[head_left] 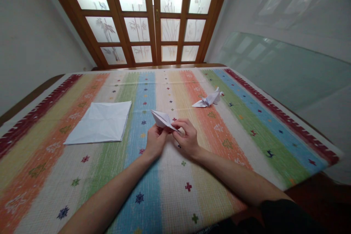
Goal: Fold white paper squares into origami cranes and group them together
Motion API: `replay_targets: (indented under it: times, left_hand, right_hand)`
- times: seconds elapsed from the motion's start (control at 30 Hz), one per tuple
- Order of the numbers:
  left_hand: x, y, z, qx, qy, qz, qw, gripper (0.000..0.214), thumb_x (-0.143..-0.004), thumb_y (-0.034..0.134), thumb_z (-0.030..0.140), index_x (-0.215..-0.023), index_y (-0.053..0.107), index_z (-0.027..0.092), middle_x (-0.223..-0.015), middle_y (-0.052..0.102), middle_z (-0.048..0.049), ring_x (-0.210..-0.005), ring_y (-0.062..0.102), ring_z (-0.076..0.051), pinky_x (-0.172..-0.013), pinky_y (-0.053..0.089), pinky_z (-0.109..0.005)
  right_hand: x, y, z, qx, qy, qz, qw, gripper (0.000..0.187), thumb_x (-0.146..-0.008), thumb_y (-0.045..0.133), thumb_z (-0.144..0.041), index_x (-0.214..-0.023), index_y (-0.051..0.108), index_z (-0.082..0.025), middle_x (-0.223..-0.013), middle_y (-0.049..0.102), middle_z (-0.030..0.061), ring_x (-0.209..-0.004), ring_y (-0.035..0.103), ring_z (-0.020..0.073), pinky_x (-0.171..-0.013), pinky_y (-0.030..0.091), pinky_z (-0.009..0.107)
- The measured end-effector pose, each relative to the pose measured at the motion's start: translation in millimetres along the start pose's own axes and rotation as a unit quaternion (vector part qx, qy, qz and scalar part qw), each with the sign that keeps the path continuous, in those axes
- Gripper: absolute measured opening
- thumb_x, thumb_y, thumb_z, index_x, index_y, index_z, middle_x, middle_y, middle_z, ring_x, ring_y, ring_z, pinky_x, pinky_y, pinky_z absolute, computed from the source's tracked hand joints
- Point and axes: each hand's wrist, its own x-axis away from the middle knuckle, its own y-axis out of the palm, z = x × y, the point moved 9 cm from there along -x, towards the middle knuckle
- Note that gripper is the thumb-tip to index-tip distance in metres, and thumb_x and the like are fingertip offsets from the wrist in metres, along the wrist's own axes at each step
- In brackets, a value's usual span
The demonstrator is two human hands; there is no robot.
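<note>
Between my hands, above the middle of the table, is a folded piece of white paper (161, 119) with a pointed tip toward the upper left. My left hand (156, 139) is closed on its lower edge, thumb on top. The fingers and thumb of my right hand (187, 137) pinch its narrow right end. Part of the paper is hidden behind my fingers. To the right lie folded white paper cranes (210, 98), close together; I cannot tell exactly how many. A stack of square white paper sheets (100, 122) with crease lines lies on the left.
A striped, patterned tablecloth (139, 198) covers the table. Beyond the far edge stand wooden doors (156, 53) with frosted glass panes. A pale glass panel (274, 65) leans along the right wall, and a white wall (33, 33) is on the left.
</note>
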Motion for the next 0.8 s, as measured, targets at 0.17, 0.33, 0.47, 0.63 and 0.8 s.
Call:
replay_targets:
  times: [0.17,0.33,0.47,0.63,0.8]
  left_hand:
    - [1.1,-4.2,-0.9,0.01,-0.003,0.024,1.0,0.027,-0.066,0.074,0.034,-0.083,0.066,0.014,-0.076,0.073,-0.0065,-0.072,0.068,-0.019,-0.068,0.055,-0.029]
    - [1.2,-5.7,-0.9,-0.021,-0.022,0.015,0.999,0.023,-0.065,0.075,0.036,-0.072,0.069,0.014,-0.068,0.072,-0.0065,-0.065,0.066,-0.019,-0.063,0.054,-0.03]
    - [-0.6,-10.8,-3.2,-0.023,-0.032,0.027,0.999,0.024,-0.064,0.077,0.035,-0.072,0.071,0.013,-0.07,0.072,-0.0076,-0.063,0.065,-0.018,-0.062,0.052,-0.029]
    - [-3.0,-11.0,-9.9,0.034,-0.064,0.036,0.997,0.031,-0.058,0.081,0.03,-0.079,0.063,0.014,-0.075,0.073,-0.0057,-0.066,0.068,-0.018,-0.063,0.054,-0.028]
    - [-5.2,-10.6,-12.5,0.068,-0.088,0.034,0.993,0.05,-0.052,0.085,0.028,-0.085,0.05,0.018,-0.067,0.07,-0.0002,-0.059,0.068,-0.018,-0.057,0.053,-0.026]
  right_hand:
    - [-2.5,2.1,3.4,-0.025,0.033,-0.026,0.999,0.012,-0.086,0.058,-0.022,-0.091,0.069,-0.021,-0.087,0.064,0.0044,-0.083,0.062,0.0169,-0.077,0.05,0.033]
    - [4.6,11.6,35.1,-0.11,0.201,-0.047,0.972,0.013,-0.083,0.064,-0.033,-0.083,0.063,-0.02,-0.075,0.064,0.0015,-0.069,0.059,0.0145,-0.065,0.047,0.028]
    - [9.1,16.0,52.5,-0.173,0.282,-0.03,0.943,0.024,-0.074,0.072,-0.04,-0.081,0.059,-0.021,-0.071,0.059,-0.001,-0.063,0.055,0.0128,-0.059,0.045,0.026]
    - [11.9,26.3,65.8,-0.242,0.341,-0.051,0.907,0.035,-0.064,0.078,-0.042,-0.087,0.061,-0.022,-0.071,0.06,-0.0021,-0.063,0.055,0.0126,-0.059,0.046,0.025]
    - [21.6,41.6,71.2,-0.322,0.402,-0.098,0.852,0.037,-0.064,0.078,-0.047,-0.083,0.06,-0.021,-0.067,0.061,-0.0035,-0.057,0.056,0.0107,-0.055,0.045,0.023]
